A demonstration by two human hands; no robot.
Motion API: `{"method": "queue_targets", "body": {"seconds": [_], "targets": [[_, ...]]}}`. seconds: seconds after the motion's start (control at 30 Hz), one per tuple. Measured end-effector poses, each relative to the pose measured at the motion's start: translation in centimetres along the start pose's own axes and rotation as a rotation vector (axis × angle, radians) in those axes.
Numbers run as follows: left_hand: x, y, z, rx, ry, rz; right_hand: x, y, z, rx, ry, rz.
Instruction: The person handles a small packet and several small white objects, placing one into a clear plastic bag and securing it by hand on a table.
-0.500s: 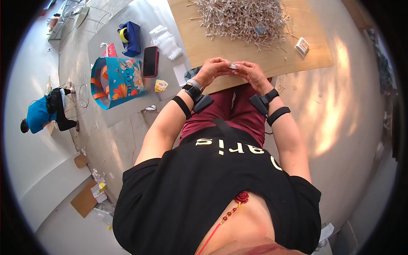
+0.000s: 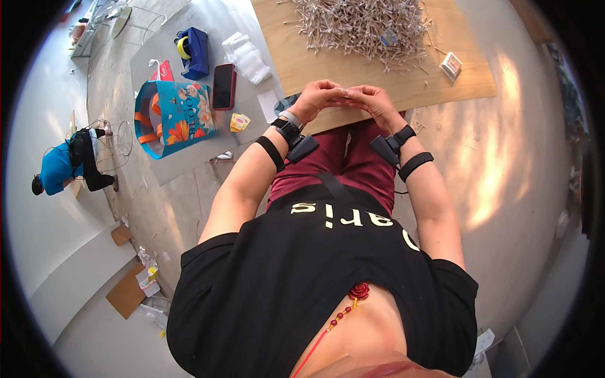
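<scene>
My left hand and my right hand meet fingertip to fingertip above the near edge of the wooden board. Both have their fingers pinched together on something small and pale, mostly hidden by the fingers. Beyond them lies a large heap of thin pale sticks that look like cotton swabs, with a small blue packet on top. To the right of the heap is a small pale rectangular box.
On the grey surface at left are a blue floral bag, a blue tape dispenser, a phone, folded clear plastic bags and yellow cards. A person in blue bends over at far left.
The small white piece that showed between my fingertips is now almost covered by them. My hands have shifted slightly away from my body.
</scene>
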State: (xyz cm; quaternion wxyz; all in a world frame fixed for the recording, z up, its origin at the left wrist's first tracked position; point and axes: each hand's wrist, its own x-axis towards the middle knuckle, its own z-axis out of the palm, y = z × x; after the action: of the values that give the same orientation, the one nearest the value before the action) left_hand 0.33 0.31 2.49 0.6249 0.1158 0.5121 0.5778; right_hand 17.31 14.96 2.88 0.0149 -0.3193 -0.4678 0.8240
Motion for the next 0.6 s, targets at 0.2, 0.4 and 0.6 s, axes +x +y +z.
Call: {"method": "queue_targets", "body": {"seconds": [0.2, 0.4, 0.6], "targets": [[-0.1, -0.3, 0.2, 0.001, 0.032, 0.018, 0.0, 0.2, 0.2, -0.025, 0.000, -0.033], [-0.1, -0.3, 0.5, 0.000, 0.052, 0.079, 0.0, 0.2, 0.1, -0.017, -0.006, -0.039], [-0.2, -0.3, -0.3, -0.095, -0.023, 0.010, -0.3, -0.5, -0.3, 0.040, -0.038, 0.010]]}}
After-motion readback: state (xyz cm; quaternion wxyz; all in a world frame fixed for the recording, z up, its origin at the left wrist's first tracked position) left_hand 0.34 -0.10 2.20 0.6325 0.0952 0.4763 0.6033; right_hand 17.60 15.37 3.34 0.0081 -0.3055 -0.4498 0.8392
